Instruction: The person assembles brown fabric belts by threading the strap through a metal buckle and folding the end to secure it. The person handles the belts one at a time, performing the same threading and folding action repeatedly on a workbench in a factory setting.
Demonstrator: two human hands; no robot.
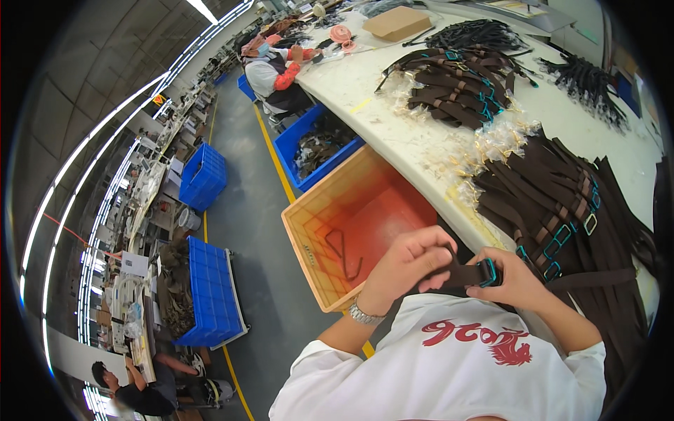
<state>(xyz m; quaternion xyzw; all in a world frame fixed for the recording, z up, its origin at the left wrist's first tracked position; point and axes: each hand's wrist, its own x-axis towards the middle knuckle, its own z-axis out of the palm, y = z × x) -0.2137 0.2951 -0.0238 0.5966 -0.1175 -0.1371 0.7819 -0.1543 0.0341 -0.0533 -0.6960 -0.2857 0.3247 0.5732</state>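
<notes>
Close to the chest, at the near edge of a long pale counter [365, 88], both hands grip one dark brown strap [460, 275] that ends in a teal buckle [489, 272]. The left hand [407, 263], with a metal watch at the wrist, has its fingers curled over the strap's free end; the right hand [516, 281] pinches the strap at the buckle. Held off the counter like this, the strap could probably slip from the fingers and drop into the orange crate [309, 238] just below and to the left, where one similar strap already lies. On the counter to the right, a heap of finished brown straps [554, 203] hangs over the edge and may slide off if nudged by the right forearm. Clear crinkled plastic bags [491, 144] lie scattered between that heap and a second bundle of brown straps [453, 88] farther along. A flat brown cardboard box [397, 22] sits at the far end of the counter. Blue plastic crates [203, 175] stand on the grey floor to the left, beside a yellow floor line [274, 165]. Another person [270, 70] sits working at the far end of the counter.
</notes>
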